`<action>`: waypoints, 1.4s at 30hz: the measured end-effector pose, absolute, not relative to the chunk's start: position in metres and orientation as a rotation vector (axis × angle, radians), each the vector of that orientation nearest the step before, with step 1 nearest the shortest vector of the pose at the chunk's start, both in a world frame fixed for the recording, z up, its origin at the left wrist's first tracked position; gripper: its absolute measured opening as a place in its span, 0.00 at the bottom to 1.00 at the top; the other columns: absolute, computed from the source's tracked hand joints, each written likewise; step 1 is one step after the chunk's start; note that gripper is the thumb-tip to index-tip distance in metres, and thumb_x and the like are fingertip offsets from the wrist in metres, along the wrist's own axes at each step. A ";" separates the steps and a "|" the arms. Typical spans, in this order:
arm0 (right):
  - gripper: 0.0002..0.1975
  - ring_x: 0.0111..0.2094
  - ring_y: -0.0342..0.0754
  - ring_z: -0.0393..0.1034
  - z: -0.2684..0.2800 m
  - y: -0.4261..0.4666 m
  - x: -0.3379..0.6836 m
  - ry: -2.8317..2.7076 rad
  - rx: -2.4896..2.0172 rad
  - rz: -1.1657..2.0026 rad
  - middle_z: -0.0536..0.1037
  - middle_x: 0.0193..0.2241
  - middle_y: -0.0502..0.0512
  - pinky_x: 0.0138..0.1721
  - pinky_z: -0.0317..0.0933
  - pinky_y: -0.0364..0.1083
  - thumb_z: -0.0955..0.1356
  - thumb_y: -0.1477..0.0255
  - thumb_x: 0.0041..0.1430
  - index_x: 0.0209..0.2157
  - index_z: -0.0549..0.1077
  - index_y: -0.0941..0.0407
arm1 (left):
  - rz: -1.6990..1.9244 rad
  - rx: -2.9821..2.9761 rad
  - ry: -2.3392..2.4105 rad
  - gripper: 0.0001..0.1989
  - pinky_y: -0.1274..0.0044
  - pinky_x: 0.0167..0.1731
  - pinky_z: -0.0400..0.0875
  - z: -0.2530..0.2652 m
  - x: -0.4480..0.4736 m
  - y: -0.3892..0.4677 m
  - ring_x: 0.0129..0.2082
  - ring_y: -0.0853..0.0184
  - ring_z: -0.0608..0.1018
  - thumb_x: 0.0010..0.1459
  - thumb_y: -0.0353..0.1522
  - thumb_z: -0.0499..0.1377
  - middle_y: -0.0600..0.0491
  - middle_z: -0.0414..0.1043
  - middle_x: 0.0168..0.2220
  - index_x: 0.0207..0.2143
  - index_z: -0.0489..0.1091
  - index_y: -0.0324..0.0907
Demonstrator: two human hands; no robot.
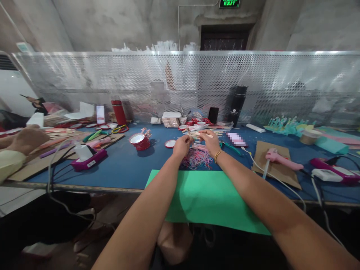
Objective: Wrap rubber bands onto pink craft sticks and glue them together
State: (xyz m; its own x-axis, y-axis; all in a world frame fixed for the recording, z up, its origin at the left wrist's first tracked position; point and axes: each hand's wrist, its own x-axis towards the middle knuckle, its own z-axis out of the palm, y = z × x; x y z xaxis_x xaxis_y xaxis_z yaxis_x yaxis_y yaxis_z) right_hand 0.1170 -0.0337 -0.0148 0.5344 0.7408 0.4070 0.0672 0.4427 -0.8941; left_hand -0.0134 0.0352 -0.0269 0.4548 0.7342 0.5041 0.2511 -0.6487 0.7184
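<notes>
My left hand (181, 146) and my right hand (210, 141) are close together above the middle of the blue table, fingers pinched. A thin pale stick (206, 135) is in my right hand's fingers. My left fingers close on a small brownish piece (189, 132), too small to name, against the stick's end. Just below both hands lies a tangled heap of pink, blue and purple strings (197, 159). In front of it, a green sheet (213, 198) hangs over the table edge beneath my forearms.
On the left stand stacked red-rimmed round pieces (140, 142) and a purple power strip (89, 159). A pink glue gun (284, 159) rests on cardboard at right, its cable trailing nearby. Green-handled pliers (231, 148) lie beside my right wrist. A co-worker's hand (28, 138) is at far left.
</notes>
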 end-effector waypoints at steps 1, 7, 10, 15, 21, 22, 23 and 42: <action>0.09 0.27 0.46 0.71 -0.015 -0.033 0.117 -0.927 -1.066 0.475 0.76 0.23 0.48 0.32 0.65 0.45 0.68 0.66 0.42 0.28 0.74 0.55 | 1.148 2.120 0.780 0.09 0.80 0.30 0.61 -0.028 -0.013 0.036 0.28 0.70 0.70 0.53 0.34 0.53 0.54 0.73 0.28 0.25 0.70 0.39; 0.07 0.26 0.47 0.70 -0.012 -0.036 0.118 -0.952 -1.129 0.377 0.75 0.22 0.48 0.31 0.65 0.45 0.67 0.66 0.44 0.26 0.72 0.55 | 1.133 1.979 0.697 0.11 0.80 0.29 0.64 -0.028 -0.013 0.036 0.25 0.71 0.72 0.55 0.36 0.53 0.53 0.72 0.24 0.26 0.68 0.39; 0.05 0.25 0.47 0.68 -0.010 -0.041 0.115 -0.989 -1.176 0.351 0.75 0.20 0.48 0.29 0.64 0.45 0.66 0.68 0.44 0.23 0.69 0.54 | 1.088 1.894 0.791 0.11 0.80 0.26 0.64 -0.027 -0.014 0.034 0.24 0.72 0.73 0.56 0.38 0.53 0.53 0.74 0.26 0.29 0.69 0.39; 0.06 0.26 0.47 0.68 -0.009 -0.045 0.111 -1.086 -1.216 0.297 0.75 0.21 0.49 0.29 0.64 0.45 0.66 0.67 0.47 0.22 0.68 0.53 | 0.996 1.832 0.854 0.10 0.81 0.22 0.64 -0.028 -0.014 0.034 0.23 0.71 0.75 0.56 0.36 0.54 0.52 0.75 0.28 0.30 0.69 0.38; 0.07 0.28 0.47 0.69 -0.012 -0.044 0.108 -1.165 -1.198 0.267 0.75 0.23 0.49 0.32 0.64 0.45 0.66 0.65 0.48 0.23 0.68 0.53 | 0.980 1.841 0.838 0.08 0.81 0.24 0.65 -0.030 -0.011 0.037 0.23 0.71 0.75 0.55 0.33 0.55 0.52 0.75 0.27 0.27 0.69 0.38; 0.07 0.28 0.47 0.69 -0.012 -0.044 0.108 -1.175 -1.195 0.257 0.75 0.23 0.49 0.32 0.63 0.45 0.66 0.65 0.48 0.23 0.68 0.53 | 0.976 1.829 0.840 0.08 0.81 0.23 0.65 -0.030 -0.011 0.037 0.22 0.72 0.75 0.55 0.33 0.55 0.52 0.75 0.27 0.27 0.69 0.38; 0.07 0.29 0.47 0.69 -0.013 -0.044 0.108 -1.187 -1.193 0.250 0.75 0.23 0.49 0.32 0.63 0.45 0.66 0.65 0.48 0.23 0.68 0.53 | 0.973 1.817 0.839 0.09 0.81 0.22 0.64 -0.029 -0.011 0.036 0.22 0.72 0.75 0.55 0.33 0.55 0.52 0.75 0.27 0.26 0.69 0.38; 0.06 0.25 0.47 0.68 -0.015 -0.041 0.114 -1.130 -1.249 0.242 0.75 0.22 0.48 0.28 0.63 0.44 0.66 0.66 0.48 0.23 0.69 0.53 | 0.993 1.915 0.849 0.13 0.80 0.21 0.62 -0.034 -0.013 0.042 0.20 0.72 0.71 0.52 0.37 0.56 0.52 0.72 0.21 0.23 0.71 0.38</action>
